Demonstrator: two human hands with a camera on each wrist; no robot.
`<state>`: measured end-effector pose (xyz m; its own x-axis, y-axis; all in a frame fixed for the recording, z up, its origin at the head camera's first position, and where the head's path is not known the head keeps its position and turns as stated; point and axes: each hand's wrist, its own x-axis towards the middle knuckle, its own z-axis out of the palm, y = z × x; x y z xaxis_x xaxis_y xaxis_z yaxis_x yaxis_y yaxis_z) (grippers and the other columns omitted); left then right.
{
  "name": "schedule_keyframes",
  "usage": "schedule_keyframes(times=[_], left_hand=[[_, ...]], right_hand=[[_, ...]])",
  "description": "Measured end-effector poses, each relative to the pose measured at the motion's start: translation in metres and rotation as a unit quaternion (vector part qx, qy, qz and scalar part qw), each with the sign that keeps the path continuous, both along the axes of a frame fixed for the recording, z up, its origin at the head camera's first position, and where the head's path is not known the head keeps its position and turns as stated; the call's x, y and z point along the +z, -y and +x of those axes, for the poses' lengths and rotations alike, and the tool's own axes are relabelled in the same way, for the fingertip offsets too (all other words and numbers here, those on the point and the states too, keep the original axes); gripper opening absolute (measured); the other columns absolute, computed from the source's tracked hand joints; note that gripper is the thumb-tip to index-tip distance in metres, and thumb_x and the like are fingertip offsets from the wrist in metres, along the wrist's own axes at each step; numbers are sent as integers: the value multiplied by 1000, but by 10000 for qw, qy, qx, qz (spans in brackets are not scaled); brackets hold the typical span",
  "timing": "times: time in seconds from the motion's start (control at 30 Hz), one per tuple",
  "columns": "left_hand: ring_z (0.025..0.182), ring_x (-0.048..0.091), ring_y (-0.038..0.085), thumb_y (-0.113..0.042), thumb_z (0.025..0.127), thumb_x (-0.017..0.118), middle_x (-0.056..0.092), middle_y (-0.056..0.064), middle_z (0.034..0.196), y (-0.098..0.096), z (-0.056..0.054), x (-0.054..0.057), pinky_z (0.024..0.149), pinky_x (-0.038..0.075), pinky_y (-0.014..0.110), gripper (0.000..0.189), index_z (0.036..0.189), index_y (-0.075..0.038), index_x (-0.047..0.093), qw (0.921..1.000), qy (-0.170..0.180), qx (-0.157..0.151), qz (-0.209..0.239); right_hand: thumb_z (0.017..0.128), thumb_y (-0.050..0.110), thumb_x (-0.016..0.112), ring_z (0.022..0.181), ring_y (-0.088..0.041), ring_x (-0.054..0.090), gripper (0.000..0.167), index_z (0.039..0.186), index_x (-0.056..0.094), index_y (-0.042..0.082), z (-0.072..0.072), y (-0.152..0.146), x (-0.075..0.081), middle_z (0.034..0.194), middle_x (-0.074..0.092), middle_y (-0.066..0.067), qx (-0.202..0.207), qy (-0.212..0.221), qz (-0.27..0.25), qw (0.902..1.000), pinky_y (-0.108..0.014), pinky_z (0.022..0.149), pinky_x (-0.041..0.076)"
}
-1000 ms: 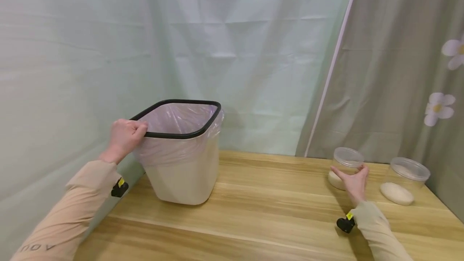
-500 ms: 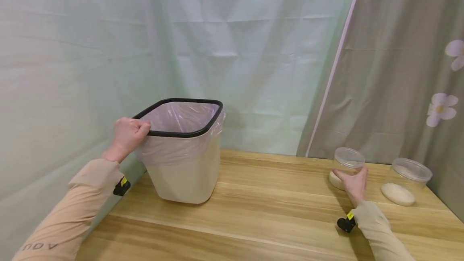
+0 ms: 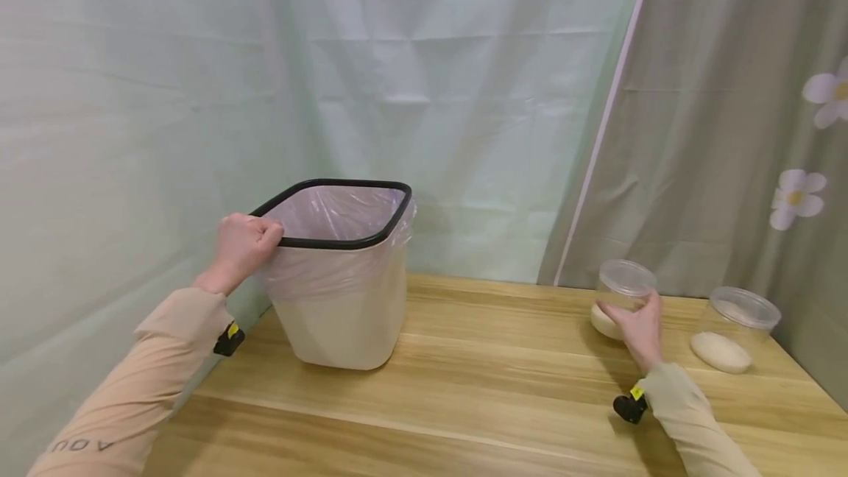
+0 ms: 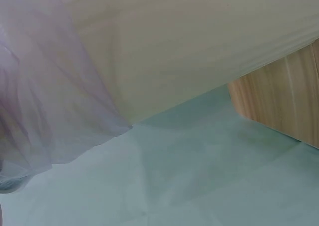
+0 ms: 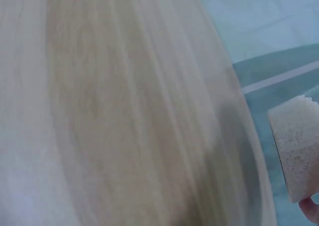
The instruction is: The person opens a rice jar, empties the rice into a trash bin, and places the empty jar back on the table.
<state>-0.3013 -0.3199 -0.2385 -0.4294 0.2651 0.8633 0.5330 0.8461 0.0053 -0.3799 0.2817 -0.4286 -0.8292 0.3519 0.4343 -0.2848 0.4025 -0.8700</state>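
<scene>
My left hand (image 3: 246, 245) grips the black rim (image 3: 331, 244) of a cream trash bin (image 3: 344, 333) at its near left corner. A translucent pinkish trash bag (image 3: 324, 213) lines the bin and folds over its outside, also filling the left of the left wrist view. My right hand (image 3: 639, 330) holds a clear lidded plastic jar (image 3: 627, 278), thumb on its left side. White grains (image 5: 296, 141) fill the jar's lower part; the right wrist view catches only its edge and a fingertip. The fingers behind the jar are mostly hidden.
A second clear jar (image 3: 745, 309) with white grains stands right of my right hand, near the table's right edge. The wooden table (image 3: 490, 389) stretches between bin and jars. Pale green curtains (image 3: 457, 131) and a grey curtain (image 3: 682, 131) hang behind.
The jar in my right hand has shifted slightly left and up, away from the second jar. The bin, with my left hand on its rim, has moved slightly to the right.
</scene>
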Motion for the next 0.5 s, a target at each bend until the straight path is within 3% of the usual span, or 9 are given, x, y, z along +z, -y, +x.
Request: schedule_keyframes(times=[0.17,0.27,0.33,0.5], left_hand=[[43,14,8,-14,75,34,17,-11,41,-6,-4,0,41,16,28,37,41,-22,23,9999,-121,-35,-77],[43,15,9,-15,75,34,17,-11,41,-10,-7,-1,40,16,28,37,40,-22,23,9998,-142,-4,-103],[42,15,9,-16,75,34,17,-11,40,-13,-9,-1,40,16,29,37,40,-22,22,9998,-136,17,-110],[42,17,11,-16,75,34,18,-10,41,-22,-14,-2,40,16,29,37,40,-21,23,9998,-92,74,-146]], right_hand=[[65,45,78,113,-35,33,104,139,17,4,-37,-19,-27,130,31,-19,-84,-191,247,9995,-51,90,29],[64,45,79,112,-36,34,104,139,19,6,-47,-22,-30,129,33,-18,-69,-309,347,9989,-51,90,29],[64,43,79,112,-38,34,102,138,20,4,-38,-15,-19,128,34,-20,35,-293,312,9991,-53,90,28],[67,34,79,114,-43,31,98,137,20,-1,-3,13,18,128,32,-26,226,-149,125,9996,-54,93,25]])
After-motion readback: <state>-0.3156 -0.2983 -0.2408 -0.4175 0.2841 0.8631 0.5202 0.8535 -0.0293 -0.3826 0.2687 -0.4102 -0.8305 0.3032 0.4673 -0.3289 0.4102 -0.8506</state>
